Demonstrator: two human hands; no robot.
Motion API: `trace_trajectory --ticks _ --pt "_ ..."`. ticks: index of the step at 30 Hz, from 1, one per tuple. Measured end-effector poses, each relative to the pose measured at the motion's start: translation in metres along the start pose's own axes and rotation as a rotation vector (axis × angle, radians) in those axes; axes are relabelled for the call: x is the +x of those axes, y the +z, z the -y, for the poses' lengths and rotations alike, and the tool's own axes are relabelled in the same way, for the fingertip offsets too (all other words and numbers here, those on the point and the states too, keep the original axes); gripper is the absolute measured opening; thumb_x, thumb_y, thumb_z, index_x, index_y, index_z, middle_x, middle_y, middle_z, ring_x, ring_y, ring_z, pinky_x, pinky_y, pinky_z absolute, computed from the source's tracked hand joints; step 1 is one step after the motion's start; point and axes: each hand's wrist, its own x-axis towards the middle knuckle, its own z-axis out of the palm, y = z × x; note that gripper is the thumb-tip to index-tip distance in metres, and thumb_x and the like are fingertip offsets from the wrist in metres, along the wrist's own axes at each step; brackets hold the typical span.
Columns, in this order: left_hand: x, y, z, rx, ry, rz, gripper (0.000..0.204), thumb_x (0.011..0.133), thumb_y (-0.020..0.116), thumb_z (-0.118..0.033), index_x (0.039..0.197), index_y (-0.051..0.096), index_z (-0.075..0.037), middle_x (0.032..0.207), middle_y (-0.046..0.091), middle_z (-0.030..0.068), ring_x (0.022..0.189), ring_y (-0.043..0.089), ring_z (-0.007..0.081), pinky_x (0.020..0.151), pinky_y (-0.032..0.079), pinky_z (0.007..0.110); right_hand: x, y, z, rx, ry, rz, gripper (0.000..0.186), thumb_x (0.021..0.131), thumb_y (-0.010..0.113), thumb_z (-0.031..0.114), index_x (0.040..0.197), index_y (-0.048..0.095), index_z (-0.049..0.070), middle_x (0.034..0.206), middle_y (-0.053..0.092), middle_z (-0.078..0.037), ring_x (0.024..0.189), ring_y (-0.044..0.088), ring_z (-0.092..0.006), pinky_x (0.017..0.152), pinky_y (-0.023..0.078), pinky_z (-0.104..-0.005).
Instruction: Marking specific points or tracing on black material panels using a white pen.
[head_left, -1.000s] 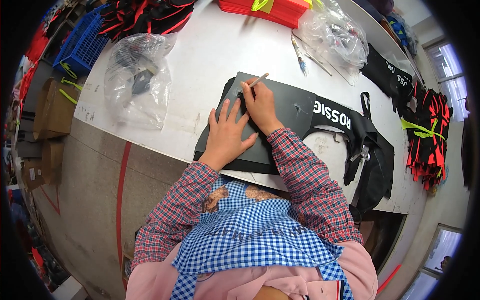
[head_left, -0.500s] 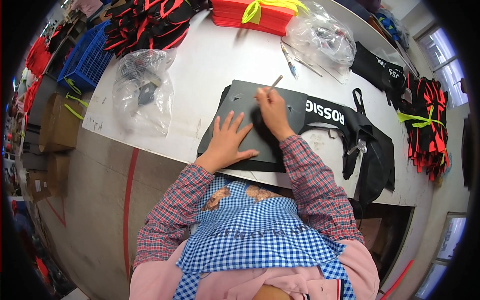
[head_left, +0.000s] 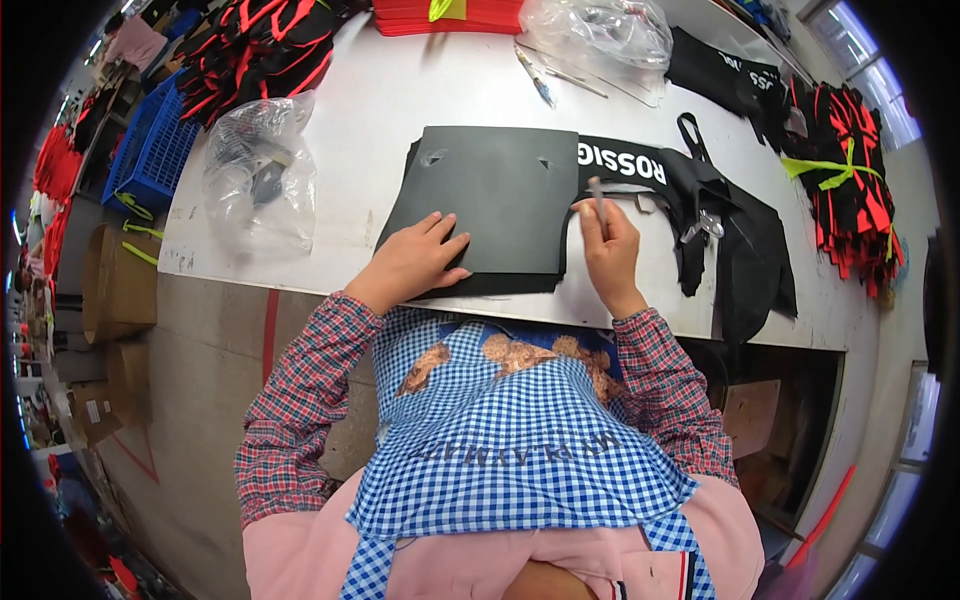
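Note:
A black rectangular foam sheet (head_left: 500,195) lies flat on the white table (head_left: 400,110) in front of me. My left hand (head_left: 412,262) rests palm down on its near left corner, fingers spread. My right hand (head_left: 608,245) is closed around a thin grey pen-like tool (head_left: 597,197), its tip at the sheet's right edge. Just right of that edge lies a black fabric piece with white lettering and straps (head_left: 690,190).
A clear plastic bag (head_left: 258,175) with dark parts lies at the left. Another clear bag (head_left: 600,30), pens (head_left: 535,78) and red sheets (head_left: 450,12) lie at the back. Red-and-black fabric stacks (head_left: 850,190) sit at the right, a blue crate (head_left: 150,150) at the left.
My right hand with the tool has moved from the sheet's upper middle to its right edge. My left hand has slid toward the sheet's near left corner.

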Motion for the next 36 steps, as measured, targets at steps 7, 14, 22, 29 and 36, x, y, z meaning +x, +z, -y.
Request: trace_trajectory --ticks 7,14,22,29,36 --pt "-0.001 -0.005 -0.004 0.005 0.054 -0.065 0.038 0.093 0.066 -0.026 0.124 0.064 -0.004 0.122 0.067 0.0201 0.112 0.067 0.0348 0.09 0.058 0.04 -0.037 0.003 0.012 -0.162 -0.608 0.413 0.014 0.079 0.073 0.01 0.092 0.069 0.009 0.075 0.064 -0.006 0.066 0.065 -0.0241 0.057 0.053 -0.0345" --pt "-0.013 -0.026 -0.003 -0.365 -0.159 -0.326 0.027 0.099 0.062 -0.014 0.124 0.067 -0.007 0.111 0.073 0.0156 0.098 0.071 0.0326 0.082 0.058 0.039 -0.041 0.031 0.002 -0.403 -0.566 0.434 0.026 0.079 0.074 0.014 0.104 0.07 0.007 0.098 0.066 -0.007 0.088 0.068 -0.0226 0.067 0.058 -0.0351" --pt "-0.031 -0.033 0.007 -0.469 -0.466 -0.56 0.026 0.106 0.056 -0.018 0.125 0.067 -0.004 0.076 0.067 0.0173 0.06 0.064 0.0209 0.056 0.048 0.032 -0.027 0.049 0.013 -0.571 -0.699 0.566 0.014 0.084 0.066 0.013 0.093 0.067 0.002 0.093 0.064 -0.01 0.087 0.068 -0.0245 0.065 0.058 -0.0352" --pt "-0.038 -0.028 0.017 -0.371 -0.494 -0.742 0.032 0.109 0.051 -0.021 0.125 0.063 0.003 0.088 0.072 0.0191 0.07 0.066 0.0207 0.064 0.05 0.032 -0.017 0.059 0.017 -0.69 -0.72 0.621 0.01 0.086 0.062 0.012 0.085 0.064 0.003 0.083 0.065 -0.01 0.081 0.069 -0.0243 0.062 0.057 -0.0344" --pt "-0.043 -0.018 0.023 -0.327 -0.562 -0.825 0.034 0.109 0.051 -0.023 0.123 0.063 0.005 0.079 0.067 0.0139 0.066 0.06 0.0169 0.06 0.047 0.032 0.037 0.033 0.009 -0.501 -0.467 0.438 0.012 0.085 0.061 0.014 0.096 0.064 0.01 0.089 0.07 -0.013 0.087 0.071 -0.0342 0.071 0.057 -0.0469"
